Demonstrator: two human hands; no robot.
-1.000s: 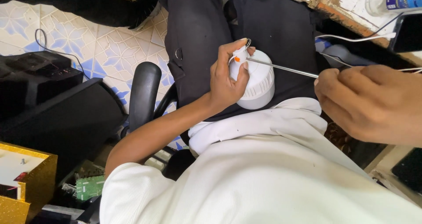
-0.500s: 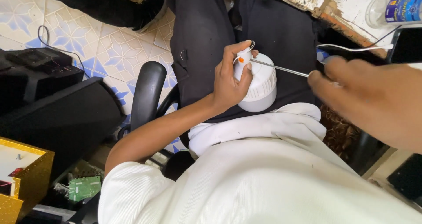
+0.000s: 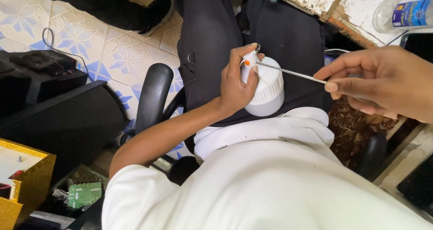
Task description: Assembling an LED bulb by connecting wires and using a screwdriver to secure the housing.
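- Left hand is wrapped around the neck of a white bulb-shaped lamp, fingers curled shut on it, thumb up by the small orange button near the top.
- Lamp sits on the person's lap, against the dark trousers, just above the hem of the white shirt.
- Right hand is pinching a thin metal rod between thumb and fingertips; the rod's far tip touches the lamp's top, right beside the left fingertips.
- Black chair armrest sits just left of the left forearm, over the patterned tile floor.
- Plastic bottle lies on the worn white bench at the top right corner.
- Green circuit board rests low on the left, next to a gold box.
- Black case with a cable sits at the left edge.
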